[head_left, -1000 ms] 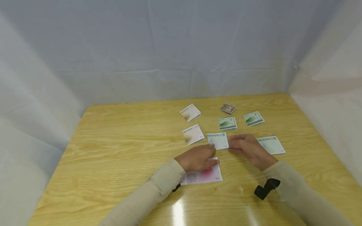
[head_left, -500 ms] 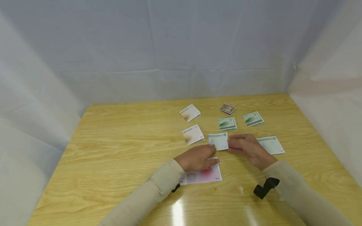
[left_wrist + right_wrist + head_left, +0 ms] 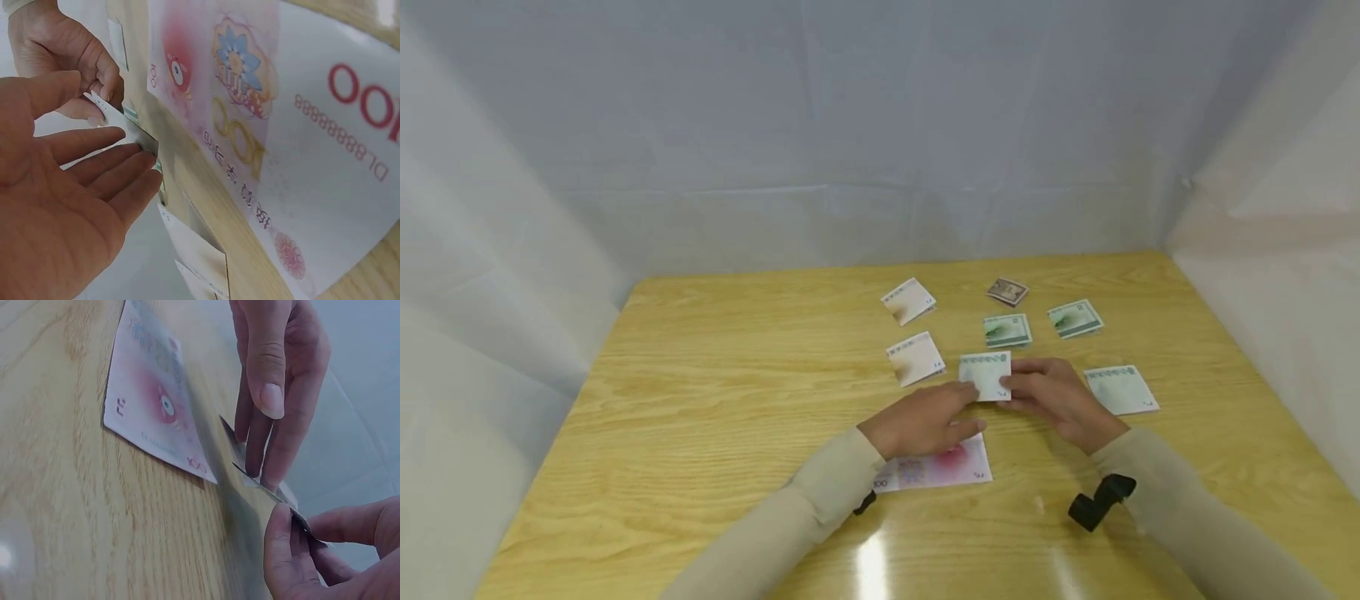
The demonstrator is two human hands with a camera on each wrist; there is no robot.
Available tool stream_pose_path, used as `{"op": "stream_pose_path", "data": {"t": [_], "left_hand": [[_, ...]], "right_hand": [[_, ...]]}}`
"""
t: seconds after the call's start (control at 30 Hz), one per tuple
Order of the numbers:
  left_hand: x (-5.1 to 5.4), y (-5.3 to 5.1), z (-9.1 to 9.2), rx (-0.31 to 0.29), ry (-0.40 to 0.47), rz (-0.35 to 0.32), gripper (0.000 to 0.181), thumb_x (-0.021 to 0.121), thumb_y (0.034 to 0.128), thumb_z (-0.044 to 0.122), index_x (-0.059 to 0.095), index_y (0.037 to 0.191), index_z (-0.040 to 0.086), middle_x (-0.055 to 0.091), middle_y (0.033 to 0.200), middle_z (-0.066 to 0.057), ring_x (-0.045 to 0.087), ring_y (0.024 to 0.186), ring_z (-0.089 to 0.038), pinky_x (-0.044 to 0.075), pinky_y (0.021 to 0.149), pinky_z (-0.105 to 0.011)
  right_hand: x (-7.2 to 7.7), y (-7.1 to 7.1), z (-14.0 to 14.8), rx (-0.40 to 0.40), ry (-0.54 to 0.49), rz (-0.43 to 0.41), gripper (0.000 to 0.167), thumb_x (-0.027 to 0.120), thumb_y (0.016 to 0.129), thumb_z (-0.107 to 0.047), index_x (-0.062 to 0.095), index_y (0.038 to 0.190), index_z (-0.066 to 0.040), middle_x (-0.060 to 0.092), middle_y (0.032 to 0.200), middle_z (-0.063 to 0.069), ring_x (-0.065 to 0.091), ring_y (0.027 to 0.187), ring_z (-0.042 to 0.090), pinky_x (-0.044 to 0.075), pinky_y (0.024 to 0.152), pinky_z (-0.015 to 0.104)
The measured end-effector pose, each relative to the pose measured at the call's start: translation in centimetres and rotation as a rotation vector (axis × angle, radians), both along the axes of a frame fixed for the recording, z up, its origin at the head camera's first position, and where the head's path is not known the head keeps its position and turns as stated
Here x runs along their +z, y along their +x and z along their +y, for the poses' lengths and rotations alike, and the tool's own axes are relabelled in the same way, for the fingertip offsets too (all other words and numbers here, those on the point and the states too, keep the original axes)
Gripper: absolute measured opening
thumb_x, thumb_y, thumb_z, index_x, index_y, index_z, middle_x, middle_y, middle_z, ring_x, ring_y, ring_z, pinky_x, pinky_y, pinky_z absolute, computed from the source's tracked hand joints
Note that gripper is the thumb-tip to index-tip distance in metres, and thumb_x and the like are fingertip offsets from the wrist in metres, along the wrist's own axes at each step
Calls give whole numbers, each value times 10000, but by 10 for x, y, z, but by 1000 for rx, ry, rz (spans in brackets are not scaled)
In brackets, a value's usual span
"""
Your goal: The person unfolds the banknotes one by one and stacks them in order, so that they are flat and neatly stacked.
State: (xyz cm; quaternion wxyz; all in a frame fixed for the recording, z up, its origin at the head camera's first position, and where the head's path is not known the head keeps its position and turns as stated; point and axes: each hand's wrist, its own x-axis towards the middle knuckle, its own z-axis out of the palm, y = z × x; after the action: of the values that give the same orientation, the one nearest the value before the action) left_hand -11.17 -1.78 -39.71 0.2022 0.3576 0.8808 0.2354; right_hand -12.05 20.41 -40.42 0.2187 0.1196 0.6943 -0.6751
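Observation:
A pale green-white folded banknote (image 3: 988,367) lies between my two hands. My right hand (image 3: 1060,402) pinches its right end between thumb and fingers; in the right wrist view its layers (image 3: 299,520) stand slightly apart there. My left hand (image 3: 925,419) rests its fingertips on the note's lower left edge. Those fingers (image 3: 112,165) are nearly straight in the left wrist view, with the thumb held away. Under the left hand a pink 100 banknote (image 3: 940,472) lies flat and unfolded, partly covered by it.
Two folded brownish-white notes, one farther (image 3: 909,302) and one nearer (image 3: 916,360), lie to the left. Two green folded notes (image 3: 1007,331) and a small brown one (image 3: 1007,292) sit behind. Another pale green note (image 3: 1122,390) is at the right. White sheeting (image 3: 880,167) surrounds the table (image 3: 700,400).
The folded note between the hands has shifted slightly to the right. My right thumb now lies over its right end, where the fingers were at its edge before. The left hand has barely moved.

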Motion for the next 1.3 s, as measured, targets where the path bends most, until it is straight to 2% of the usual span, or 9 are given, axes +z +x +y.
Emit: {"op": "stream_pose_path", "data": {"t": [0.13, 0.3, 0.43, 0.53, 0.6, 0.67, 0.83, 1.0, 1.3], "left_hand": [[6, 5, -2, 23, 21, 23, 577, 453, 1092, 357, 386, 1529, -15, 334, 1605, -174, 303, 1491, -268, 250, 1223, -349], [11, 10, -4, 65, 100, 64, 530, 486, 1086, 305, 431, 1500, -21, 476, 1519, -160, 430, 1420, -239, 346, 1181, -340], [14, 14, -9, 135, 167, 35, 515, 499, 1083, 310, 465, 1483, -13, 534, 1472, -145, 521, 1332, -202, 414, 1133, -344], [17, 17, -14, 198, 220, -8, 512, 485, 1088, 328, 485, 1474, -7, 634, 1344, -131, 665, 1049, -138, 530, 962, -295], [20, 19, -17, 229, 263, -33, 496, 477, 1091, 323, 502, 1466, -1, 709, 1115, -144, 638, 761, -102, 555, 735, -259], [21, 20, -19, 254, 316, -47, 475, 474, 1093, 316, 528, 1450, 8, 723, 1058, -135, 646, 725, -83, 540, 672, -223], [20, 23, -25, 314, 427, -60, 423, 526, 1076, 309, 592, 1402, 48, 647, 1341, -99, 679, 1079, -114, 564, 861, -219], [17, 25, -30, 413, 515, -120, 393, 597, 1043, 310, 649, 1330, 46, 662, 1318, -89, 688, 1100, -152, 570, 877, -223], [12, 27, -37, 550, 657, -178, 308, 733, 951, 333, 782, 1101, 69, 764, 1053, -46, 737, 940, -144, 608, 780, -265]], "right_hand": [[3, 4, 0, 16, -24, 20, 571, 647, 983, -69, 386, 1451, 130, 568, 1275, 216, 675, 984, 145, 576, 914, 291], [11, 11, -4, 80, -40, 68, 566, 659, 982, -105, 422, 1450, 106, 585, 1335, 223, 680, 1046, 168, 568, 940, 321], [17, 16, -12, 136, -64, 111, 556, 653, 981, -114, 435, 1445, 101, 576, 1362, 223, 664, 1104, 203, 562, 956, 338], [20, 19, -18, 167, -67, 122, 550, 651, 980, -114, 443, 1448, 86, 553, 1389, 229, 645, 1148, 232, 553, 976, 356], [22, 21, -23, 181, -67, 123, 543, 652, 980, -112, 452, 1451, 71, 540, 1406, 229, 635, 1165, 242, 543, 996, 385], [24, 23, -28, 188, -59, 127, 540, 661, 980, -122, 463, 1449, 59, 539, 1409, 225, 632, 1168, 239, 535, 1010, 407], [25, 26, -39, 205, -58, 163, 517, 710, 962, -148, 527, 1402, 54, 592, 1359, 203, 635, 1166, 241, 545, 992, 434], [24, 30, -47, 219, -44, 209, 502, 741, 939, -145, 564, 1364, 56, 638, 1293, 202, 654, 1130, 266, 572, 944, 429], [23, 34, -62, 226, 23, 273, 511, 798, 866, -100, 596, 1305, 64, 701, 1191, 192, 692, 1055, 257, 599, 846, 339]]}}
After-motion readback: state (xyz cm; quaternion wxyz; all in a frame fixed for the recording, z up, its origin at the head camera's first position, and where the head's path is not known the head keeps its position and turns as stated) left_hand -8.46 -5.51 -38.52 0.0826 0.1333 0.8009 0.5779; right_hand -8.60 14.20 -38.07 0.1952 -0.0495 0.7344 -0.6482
